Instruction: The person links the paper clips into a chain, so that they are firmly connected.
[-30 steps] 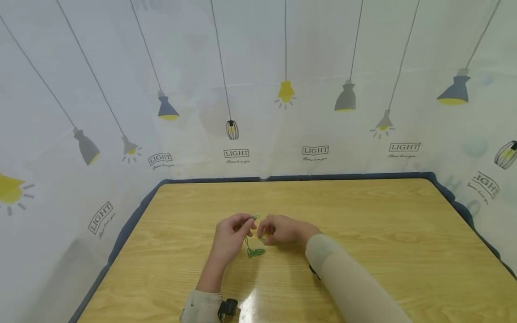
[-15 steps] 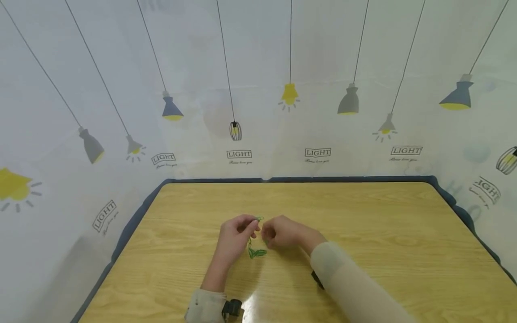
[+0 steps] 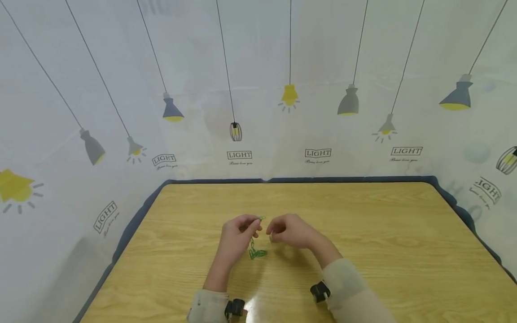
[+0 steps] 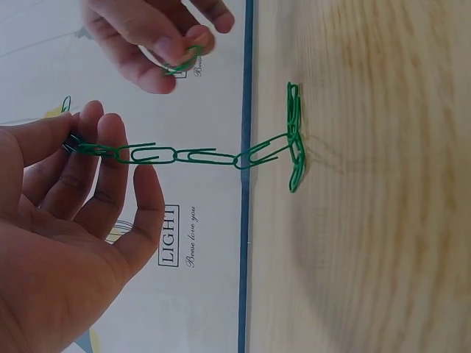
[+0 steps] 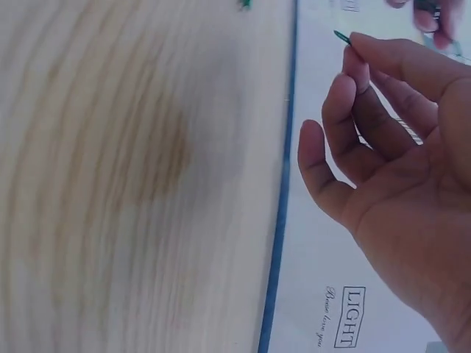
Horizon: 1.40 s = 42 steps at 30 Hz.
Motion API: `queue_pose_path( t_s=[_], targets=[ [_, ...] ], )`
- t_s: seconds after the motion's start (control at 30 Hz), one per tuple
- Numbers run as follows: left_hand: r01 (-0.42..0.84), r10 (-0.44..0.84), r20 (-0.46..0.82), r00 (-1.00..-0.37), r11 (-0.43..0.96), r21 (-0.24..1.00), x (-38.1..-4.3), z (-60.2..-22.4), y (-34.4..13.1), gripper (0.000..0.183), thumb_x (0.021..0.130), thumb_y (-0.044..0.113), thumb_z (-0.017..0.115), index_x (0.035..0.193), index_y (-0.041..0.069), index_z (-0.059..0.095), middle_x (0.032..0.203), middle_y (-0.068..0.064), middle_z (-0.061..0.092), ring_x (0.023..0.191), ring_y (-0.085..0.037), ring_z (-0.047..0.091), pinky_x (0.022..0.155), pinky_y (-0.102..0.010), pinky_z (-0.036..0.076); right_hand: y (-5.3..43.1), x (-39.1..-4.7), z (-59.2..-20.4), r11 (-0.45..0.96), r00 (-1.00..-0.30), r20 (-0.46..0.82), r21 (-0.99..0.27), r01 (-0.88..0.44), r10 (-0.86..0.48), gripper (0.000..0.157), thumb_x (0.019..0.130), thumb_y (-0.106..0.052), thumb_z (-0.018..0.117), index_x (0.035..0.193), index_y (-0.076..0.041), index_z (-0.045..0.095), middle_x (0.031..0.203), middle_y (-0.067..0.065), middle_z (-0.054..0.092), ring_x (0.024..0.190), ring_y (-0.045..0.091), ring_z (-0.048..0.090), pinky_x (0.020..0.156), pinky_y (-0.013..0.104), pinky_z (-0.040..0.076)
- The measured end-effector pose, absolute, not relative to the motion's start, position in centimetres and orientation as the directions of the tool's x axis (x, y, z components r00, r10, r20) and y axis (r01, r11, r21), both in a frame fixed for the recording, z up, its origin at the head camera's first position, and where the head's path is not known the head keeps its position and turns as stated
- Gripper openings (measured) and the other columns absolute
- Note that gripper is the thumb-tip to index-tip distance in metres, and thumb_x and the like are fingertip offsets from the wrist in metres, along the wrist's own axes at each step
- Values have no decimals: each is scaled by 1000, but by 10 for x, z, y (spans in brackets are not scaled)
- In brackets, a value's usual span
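My left hand [image 3: 235, 235] pinches the top of a chain of green paper clips [image 4: 206, 157] between thumb and forefinger. One end clip [image 4: 67, 104] pokes up past those fingertips. From there the linked clips hang down past the other fingers, and the lower ones lie bunched on the tabletop [image 3: 258, 254]. Just to the right, my right hand [image 3: 294, 231] holds a single green paper clip [image 5: 342, 37] between thumb and fingertip, apart from the chain. Its remaining fingers are loosely bent.
Both hands work over the middle of a wooden table [image 3: 363, 215] with a dark blue edge strip [image 3: 323, 179] along its back. Behind it stands a white wall covering [image 3: 266, 112] printed with lamps. A small black camera [image 3: 320, 292] sits on the right wrist.
My right hand has turned at the wrist and shifted slightly right, its forearm swinging so the wrist camera shows more. The left hand keeps its pinch on the chain.
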<state>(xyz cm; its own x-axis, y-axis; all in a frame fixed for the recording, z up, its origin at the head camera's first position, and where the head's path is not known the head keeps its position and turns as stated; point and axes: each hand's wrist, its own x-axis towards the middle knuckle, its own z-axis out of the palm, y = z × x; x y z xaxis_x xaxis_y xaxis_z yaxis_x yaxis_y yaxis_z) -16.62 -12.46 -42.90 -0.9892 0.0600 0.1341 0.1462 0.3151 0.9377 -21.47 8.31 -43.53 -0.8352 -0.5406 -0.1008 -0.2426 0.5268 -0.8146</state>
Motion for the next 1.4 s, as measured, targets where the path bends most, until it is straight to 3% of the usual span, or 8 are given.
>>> queue_pose_path(
  t_s=[0.33,0.83,1.17,1.4],
  targets=[
    [148,67,133,-989,331,932,-166,-428,-123,17,107,21,67,114,10,78,98,-9,77,82,-16,69,61,-21,48,86,-196,-424,507,-898,-57,-840,-193,-437,17,100,-13,73,115,-7,78,103,2,76,93,15,68,81,35,58],
    [182,77,166,-983,359,915,-163,-424,-117,19,107,21,66,116,9,78,98,-8,78,83,-16,69,70,-23,57,84,-170,-386,247,-980,19,-967,-68,-196,18,100,-21,75,117,-15,78,114,4,77,105,18,70,99,49,58],
    [270,94,254,-963,419,867,-156,-418,-110,20,108,20,65,115,7,78,97,-6,79,80,-12,70,70,-23,59,77,-164,-387,150,-990,78,-984,-95,-116,16,99,-16,76,114,-10,80,113,8,78,105,17,72,97,40,60],
    [305,113,284,-952,428,851,-155,-422,-106,17,107,18,66,115,8,79,98,-9,80,81,-17,72,73,-23,59,74,-162,-390,153,-995,76,-985,-85,-64,16,98,-16,77,112,-10,82,111,8,80,102,17,72,92,37,60]
  ],
)
